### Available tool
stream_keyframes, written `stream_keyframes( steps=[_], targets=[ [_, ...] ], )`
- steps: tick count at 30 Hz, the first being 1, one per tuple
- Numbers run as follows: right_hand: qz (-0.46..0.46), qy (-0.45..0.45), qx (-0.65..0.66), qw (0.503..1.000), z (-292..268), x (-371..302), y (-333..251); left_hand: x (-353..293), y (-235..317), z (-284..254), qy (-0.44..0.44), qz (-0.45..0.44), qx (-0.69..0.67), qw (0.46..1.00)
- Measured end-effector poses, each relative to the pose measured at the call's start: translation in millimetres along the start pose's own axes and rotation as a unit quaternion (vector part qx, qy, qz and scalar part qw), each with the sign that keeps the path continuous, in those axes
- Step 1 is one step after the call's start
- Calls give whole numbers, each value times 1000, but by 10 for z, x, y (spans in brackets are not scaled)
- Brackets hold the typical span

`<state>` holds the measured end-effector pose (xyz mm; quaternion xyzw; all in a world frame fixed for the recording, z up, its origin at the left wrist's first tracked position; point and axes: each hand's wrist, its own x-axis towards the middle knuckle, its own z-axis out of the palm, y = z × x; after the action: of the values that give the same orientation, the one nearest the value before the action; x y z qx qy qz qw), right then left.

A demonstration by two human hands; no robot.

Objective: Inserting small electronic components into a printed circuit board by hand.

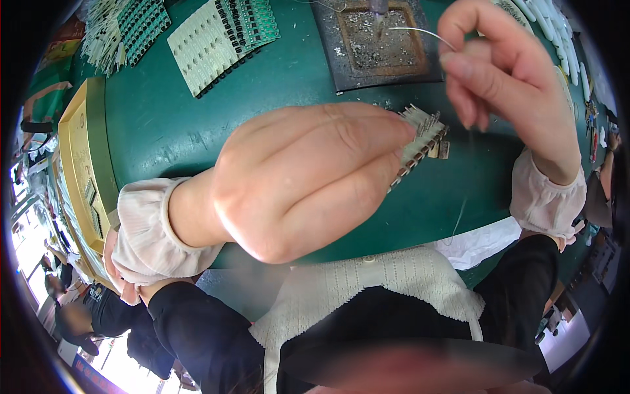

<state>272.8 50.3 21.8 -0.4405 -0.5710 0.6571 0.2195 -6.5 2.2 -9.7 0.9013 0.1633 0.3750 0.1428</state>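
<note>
My left hand [315, 171] is closed, seen from its back, around a small circuit board panel [420, 138]. Component legs bristle along the panel's far end, and brown parts line its edge; the rest lies hidden under the fingers. To the right, my right hand [505, 79] pinches a thin solder wire [423, 30] between thumb and forefinger. The wire's free end reaches left to the tip of a soldering iron [378, 8], which points down over a dark tray [341, 73] strewn with solder bits. Whether wire and tip touch, I cannot tell.
Green-and-white circuit board panels [203, 56] lie at the far left, with another panel [141, 29] and white leads beyond. A yellow box [82, 144] stands at the left edge. White tubes [558, 33] lie far right; white paper [482, 243] rests near my lap.
</note>
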Motion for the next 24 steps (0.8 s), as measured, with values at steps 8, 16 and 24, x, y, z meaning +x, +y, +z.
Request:
stream_keyframes(
  steps=[8, 16, 24],
  targets=[
    [-49, 36, -15, 998, 157, -97, -21, 57, 2, -131, -11, -266, -141, 954],
    [-93, 79, -30, 992, 461, 44, -151, 107, -208, -174, 115, -538, -484, 681],
    [-133, 119, -45, 983, 536, 104, -161, 80, -246, -246, 175, -534, -501, 658]
  ],
)
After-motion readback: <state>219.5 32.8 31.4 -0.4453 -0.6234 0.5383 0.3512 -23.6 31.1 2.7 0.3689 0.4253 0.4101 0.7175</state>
